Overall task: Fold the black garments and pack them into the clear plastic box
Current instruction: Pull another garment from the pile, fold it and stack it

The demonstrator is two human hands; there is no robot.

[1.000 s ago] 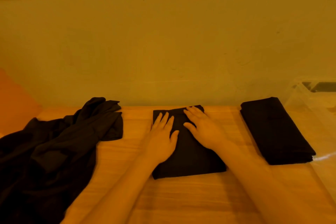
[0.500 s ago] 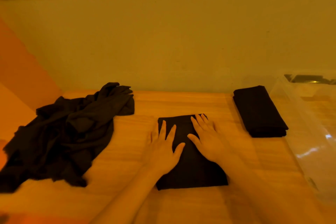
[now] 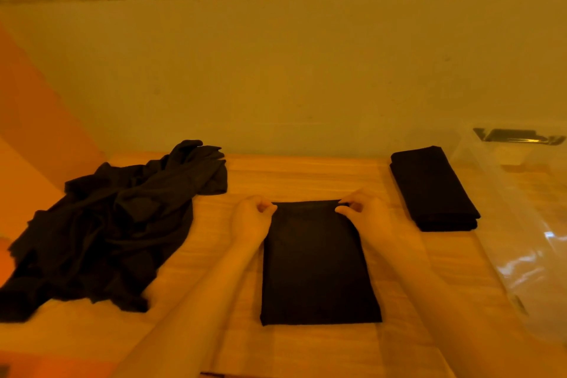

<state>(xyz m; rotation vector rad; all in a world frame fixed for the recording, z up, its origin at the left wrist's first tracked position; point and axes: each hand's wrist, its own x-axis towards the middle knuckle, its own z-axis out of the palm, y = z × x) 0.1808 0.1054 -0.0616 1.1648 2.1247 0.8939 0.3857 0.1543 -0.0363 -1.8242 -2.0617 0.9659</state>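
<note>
A half-folded black garment (image 3: 319, 264) lies flat as a long rectangle in the middle of the wooden bench (image 3: 306, 175), its near short edge toward the bench's near edge. The left hand (image 3: 250, 219) pinches the far left corner of this garment, fingers curled in against the thumb, and the right hand (image 3: 366, 215) pinches the far right corner the same way; the far edge between them looks slightly raised off the wood. A finished folded black garment (image 3: 432, 187) sits near the far right corner of the bench, apart from the hands. Just beside it, at the bench's right edge, stands the clear plastic box (image 3: 521, 224); whether anything lies in it cannot be told. A loose heap of unfolded black garments (image 3: 107, 224) covers the left side of the bench, reaching toward its far edge.
</note>
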